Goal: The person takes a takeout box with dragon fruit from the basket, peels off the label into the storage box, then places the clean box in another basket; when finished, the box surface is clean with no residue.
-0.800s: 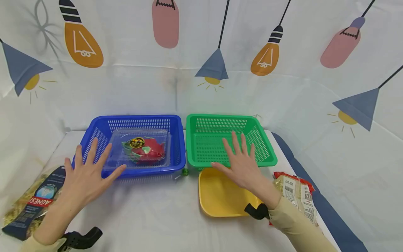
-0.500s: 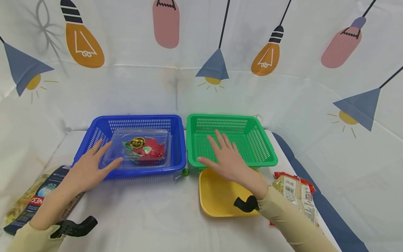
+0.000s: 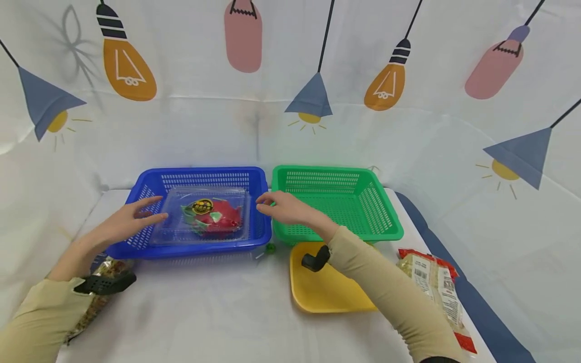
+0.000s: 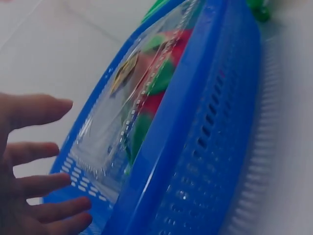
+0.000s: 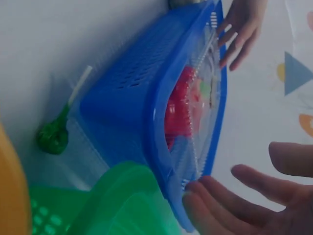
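A clear plastic box [image 3: 168, 229] with a black-and-gold label sits in the blue basket [image 3: 195, 248]. Inside the box lies a red and green dragon fruit [image 3: 224, 217]. My left hand [image 3: 127, 222] is over the basket's left side, thumb and fingers spread apart just left of the box. My right hand [image 3: 286, 207] hovers where the blue and green baskets meet, its fingers loosely bent toward the box's right side. In the right wrist view those fingers [image 5: 234, 200] come right at the blue rim, and neither hand holds anything.
The green basket [image 3: 395, 236] stands right of the blue one, a yellow tray [image 3: 299, 297] before it. A green-wrapped lollipop [image 5: 54, 137] lies between the baskets. Food bags lie at both sides: a pasta bag [image 3: 106, 272], partly behind the left arm, and a red-ended bag [image 3: 436, 282].
Both hands have moved in toward the clear box from either side. The right hand has swung left from over the green basket, and the spread fingers have drawn closer together.
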### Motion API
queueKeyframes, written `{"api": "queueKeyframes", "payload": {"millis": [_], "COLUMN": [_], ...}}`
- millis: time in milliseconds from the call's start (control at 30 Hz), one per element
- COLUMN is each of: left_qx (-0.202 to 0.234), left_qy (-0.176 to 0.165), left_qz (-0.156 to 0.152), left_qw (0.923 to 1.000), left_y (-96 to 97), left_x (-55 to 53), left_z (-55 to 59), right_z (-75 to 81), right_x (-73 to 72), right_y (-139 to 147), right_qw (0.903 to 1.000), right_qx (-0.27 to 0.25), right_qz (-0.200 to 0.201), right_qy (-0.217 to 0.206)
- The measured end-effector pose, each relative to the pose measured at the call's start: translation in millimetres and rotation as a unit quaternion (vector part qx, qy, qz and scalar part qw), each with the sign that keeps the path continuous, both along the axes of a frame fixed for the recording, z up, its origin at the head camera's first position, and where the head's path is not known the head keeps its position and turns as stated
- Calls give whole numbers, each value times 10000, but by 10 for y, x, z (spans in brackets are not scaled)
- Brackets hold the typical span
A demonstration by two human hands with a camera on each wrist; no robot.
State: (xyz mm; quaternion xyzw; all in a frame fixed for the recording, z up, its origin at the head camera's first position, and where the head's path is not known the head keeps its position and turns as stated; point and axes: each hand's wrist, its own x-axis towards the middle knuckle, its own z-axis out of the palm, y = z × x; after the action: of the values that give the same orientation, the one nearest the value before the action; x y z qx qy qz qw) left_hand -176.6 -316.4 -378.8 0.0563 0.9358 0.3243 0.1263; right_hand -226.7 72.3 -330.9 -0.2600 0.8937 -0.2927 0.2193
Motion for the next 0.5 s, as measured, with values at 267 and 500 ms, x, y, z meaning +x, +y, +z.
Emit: {"api": "queueKeyframes", "payload": {"millis": [267, 500], "left_qx": [1581, 2258], "left_qy": [-750, -1342], "left_qz": [-287, -367], "left_qw": [9842, 9642], "left_y": [-262, -349], "left_x": [-109, -227], "left_z": [-146, -157], "right_z": [-140, -189], "right_x": [-280, -479], "right_y": [-295, -444], "right_qw": [9669, 9377], "right_qx": [-1219, -1561], "right_qz": [-671, -1330], "right_qy": [-2140, -2806]}}
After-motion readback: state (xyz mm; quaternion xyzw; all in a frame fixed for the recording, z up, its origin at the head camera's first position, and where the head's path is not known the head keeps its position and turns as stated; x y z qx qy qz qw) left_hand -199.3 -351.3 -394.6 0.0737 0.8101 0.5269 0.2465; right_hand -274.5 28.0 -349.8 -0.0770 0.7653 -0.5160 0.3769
